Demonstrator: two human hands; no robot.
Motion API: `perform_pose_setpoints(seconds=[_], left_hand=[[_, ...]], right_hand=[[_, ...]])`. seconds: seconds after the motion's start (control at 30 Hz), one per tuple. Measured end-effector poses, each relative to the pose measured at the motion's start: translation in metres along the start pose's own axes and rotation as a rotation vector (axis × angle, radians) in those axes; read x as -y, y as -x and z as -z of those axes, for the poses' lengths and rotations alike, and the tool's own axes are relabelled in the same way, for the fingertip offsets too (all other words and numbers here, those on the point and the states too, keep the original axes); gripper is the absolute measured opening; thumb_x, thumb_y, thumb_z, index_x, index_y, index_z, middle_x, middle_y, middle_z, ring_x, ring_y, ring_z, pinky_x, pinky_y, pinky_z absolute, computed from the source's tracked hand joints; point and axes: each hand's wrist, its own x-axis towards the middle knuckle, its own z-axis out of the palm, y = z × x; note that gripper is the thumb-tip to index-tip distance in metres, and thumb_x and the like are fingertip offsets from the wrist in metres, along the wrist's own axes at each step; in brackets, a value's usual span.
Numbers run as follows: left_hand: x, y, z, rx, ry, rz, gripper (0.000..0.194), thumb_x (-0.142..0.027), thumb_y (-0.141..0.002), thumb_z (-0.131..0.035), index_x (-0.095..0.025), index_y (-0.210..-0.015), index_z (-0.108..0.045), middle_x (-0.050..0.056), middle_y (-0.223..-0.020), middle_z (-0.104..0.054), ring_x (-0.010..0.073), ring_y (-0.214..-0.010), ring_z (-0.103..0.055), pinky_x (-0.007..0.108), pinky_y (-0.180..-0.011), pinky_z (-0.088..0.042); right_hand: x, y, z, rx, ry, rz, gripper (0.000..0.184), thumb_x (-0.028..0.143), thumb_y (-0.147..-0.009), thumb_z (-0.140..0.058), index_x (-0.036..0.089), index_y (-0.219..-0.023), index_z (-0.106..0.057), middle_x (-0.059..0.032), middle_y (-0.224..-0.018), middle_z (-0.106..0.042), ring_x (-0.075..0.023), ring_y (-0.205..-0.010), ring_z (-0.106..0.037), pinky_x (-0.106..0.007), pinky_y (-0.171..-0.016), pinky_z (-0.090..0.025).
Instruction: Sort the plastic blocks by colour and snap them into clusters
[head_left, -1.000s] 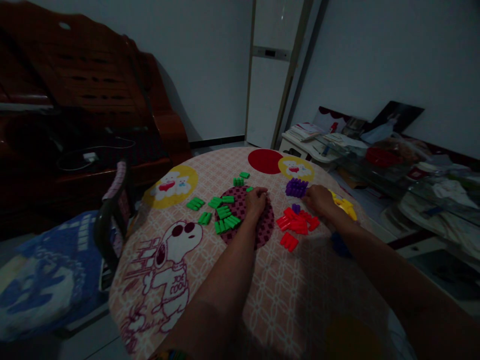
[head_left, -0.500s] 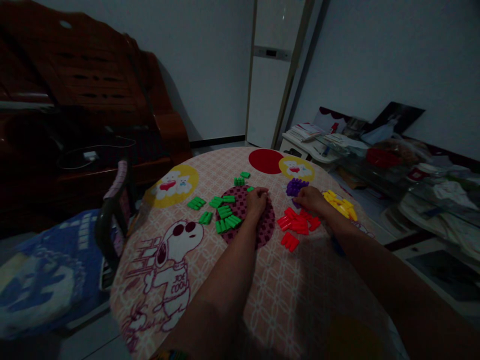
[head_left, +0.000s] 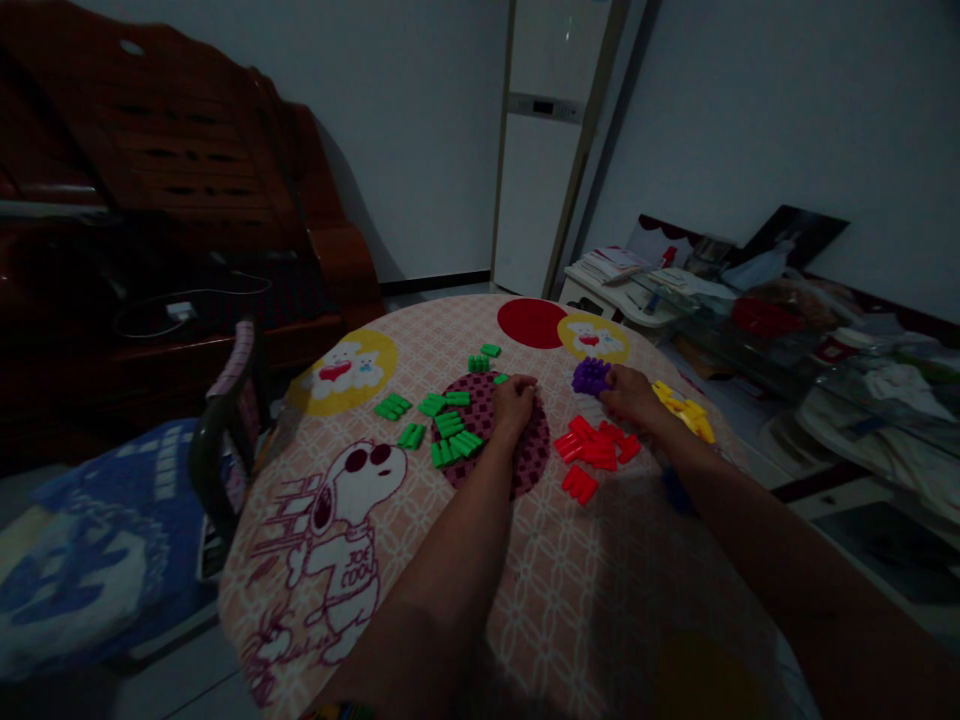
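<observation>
Fingers pinched, my right hand (head_left: 630, 393) is at the right edge of a heap of purple building blocks (head_left: 590, 376). A purple block appears to be between its fingertips, mostly covered by them. On the dark red patterned circle of the tablecloth rests my left hand (head_left: 514, 402), with its fingers curled; whatever they hold is hidden. A small green block (head_left: 500, 379) shows just beside it. Several more green blocks (head_left: 450, 425) lie to its left. Red blocks (head_left: 598, 444) are scattered between my forearms.
Yellow blocks (head_left: 686, 410) lie behind my right wrist, and dark blue blocks (head_left: 679, 492) are partly hidden by that forearm. A printed cloth covers the round table (head_left: 555, 590). A chair (head_left: 225, 430) stands at left, a cluttered glass-topped cabinet (head_left: 757, 340) at right.
My right hand has shifted slightly to the right and up. The purple block seen under its fingers before no longer shows there. My left hand stays in place.
</observation>
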Motion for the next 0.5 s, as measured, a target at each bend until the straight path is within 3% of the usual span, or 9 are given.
perform_pose_setpoints(seconds=[0.2, 0.5], left_hand=[[-0.004, 0.001, 0.002, -0.007, -0.016, 0.003, 0.024, -0.009, -0.083, -0.055, -0.016, -0.095, -0.074, 0.002, -0.073, -0.073, 0.0147, -0.067, -0.069, 0.029, -0.077, -0.056], [-0.009, 0.003, 0.002, -0.002, -0.022, 0.031, 0.024, -0.008, -0.083, -0.055, -0.017, -0.094, -0.074, 0.002, -0.076, -0.075, 0.0144, -0.067, -0.069, 0.028, -0.075, -0.056]], right_hand=[[0.0, -0.002, -0.003, 0.104, 0.277, 0.157, 0.019, 0.021, -0.086, -0.061, 0.015, -0.101, -0.071, -0.0126, -0.106, -0.073, -0.0239, -0.098, -0.067, -0.028, -0.079, -0.047], [0.01, -0.003, -0.003, 0.149, 0.404, 0.186, 0.029, 0.024, -0.091, -0.056, 0.017, -0.118, -0.067, -0.0149, -0.115, -0.072, -0.0264, -0.106, -0.067, -0.031, -0.081, -0.048]])
